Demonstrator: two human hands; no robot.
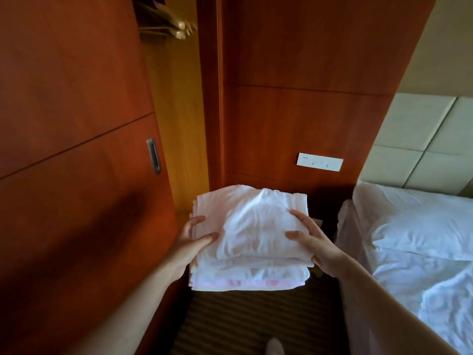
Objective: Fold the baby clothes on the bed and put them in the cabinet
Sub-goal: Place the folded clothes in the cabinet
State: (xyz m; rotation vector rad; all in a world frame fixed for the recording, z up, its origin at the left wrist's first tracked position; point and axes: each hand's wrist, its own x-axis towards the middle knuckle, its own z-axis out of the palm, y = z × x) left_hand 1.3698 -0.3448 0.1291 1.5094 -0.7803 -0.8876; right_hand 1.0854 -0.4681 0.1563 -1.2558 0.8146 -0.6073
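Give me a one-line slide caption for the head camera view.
Left hand and right hand hold a folded stack of baby clothes before the partly open cabinet, bed at right.

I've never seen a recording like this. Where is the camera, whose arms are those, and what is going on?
There is no machine here. A person wears one wide-angle camera on the head, looking forward and down, so the two bare arms are the person's own.

The left hand and right hand grip a stack of folded clothes, white with some pale pink, from either side, thumbs on top. The stack is carried in the air and rests on nothing.

Ahead to the left is the wooden cabinet. Its sliding door is partly open, and hangers show at the top inside. On the right is the bed with white sheets and a pillow. Below is striped carpet.

The clothes look folded and not yet put away.
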